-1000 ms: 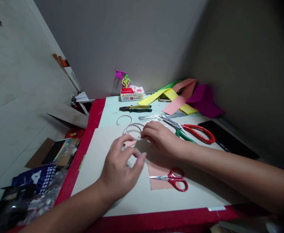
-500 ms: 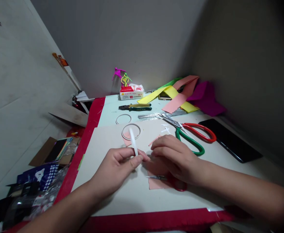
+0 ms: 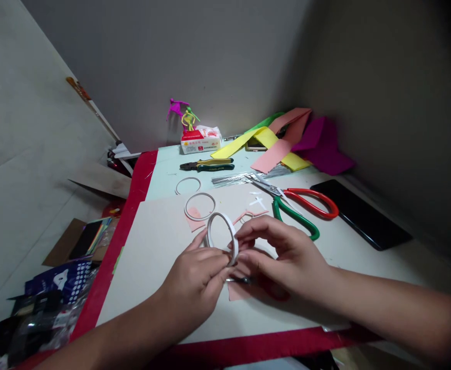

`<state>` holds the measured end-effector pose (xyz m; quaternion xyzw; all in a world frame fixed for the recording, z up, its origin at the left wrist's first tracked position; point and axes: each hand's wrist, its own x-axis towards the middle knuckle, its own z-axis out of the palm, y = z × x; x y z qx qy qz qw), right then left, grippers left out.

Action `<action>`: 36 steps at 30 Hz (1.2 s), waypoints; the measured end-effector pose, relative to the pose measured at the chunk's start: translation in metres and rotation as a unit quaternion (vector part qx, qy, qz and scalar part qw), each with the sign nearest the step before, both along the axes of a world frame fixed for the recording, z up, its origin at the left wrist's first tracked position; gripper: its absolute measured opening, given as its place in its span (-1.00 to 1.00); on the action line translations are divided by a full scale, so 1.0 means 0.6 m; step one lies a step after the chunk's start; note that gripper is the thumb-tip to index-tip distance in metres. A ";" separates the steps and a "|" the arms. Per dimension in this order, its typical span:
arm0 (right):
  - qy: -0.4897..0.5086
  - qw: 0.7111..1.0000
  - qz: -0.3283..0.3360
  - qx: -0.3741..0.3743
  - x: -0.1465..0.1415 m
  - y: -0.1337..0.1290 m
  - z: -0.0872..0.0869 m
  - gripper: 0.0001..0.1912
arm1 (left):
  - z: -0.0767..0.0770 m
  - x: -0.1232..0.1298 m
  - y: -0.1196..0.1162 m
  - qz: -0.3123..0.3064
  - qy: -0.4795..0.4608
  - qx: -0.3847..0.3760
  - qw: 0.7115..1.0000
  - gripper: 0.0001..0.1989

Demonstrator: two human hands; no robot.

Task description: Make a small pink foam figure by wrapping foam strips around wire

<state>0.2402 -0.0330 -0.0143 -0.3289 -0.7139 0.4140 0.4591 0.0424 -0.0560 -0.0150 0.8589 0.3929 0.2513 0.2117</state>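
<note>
Turned since earlier: white ring [image 3: 231, 229], opening visible.
Left hand [image 3: 194, 280] pinches it; right hand [image 3: 298, 257] touches its edge, grip unclear; steadying it calls for light pressure.

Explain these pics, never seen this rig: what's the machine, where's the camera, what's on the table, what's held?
There is no machine: these are a person's two bare hands. One camera, worn on the head, looks forward and down, so you see roughly what the person sees.

The left hand holds a white ring on edge; the right hand has its fingertips at the ring's near side.

Just beyond lie two thinner rings, then pliers and thin metallic rods. Right of those are large scissors with one red and one green handle, and a flat black device. Coloured strips and small figures by a red-and-white pack are at the back.
</note>
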 end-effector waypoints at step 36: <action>0.018 0.990 -0.016 -0.141 0.023 0.053 0.006 -0.89 | 0.019 -0.021 -0.008 0.136 -0.068 0.288 0.945 -0.41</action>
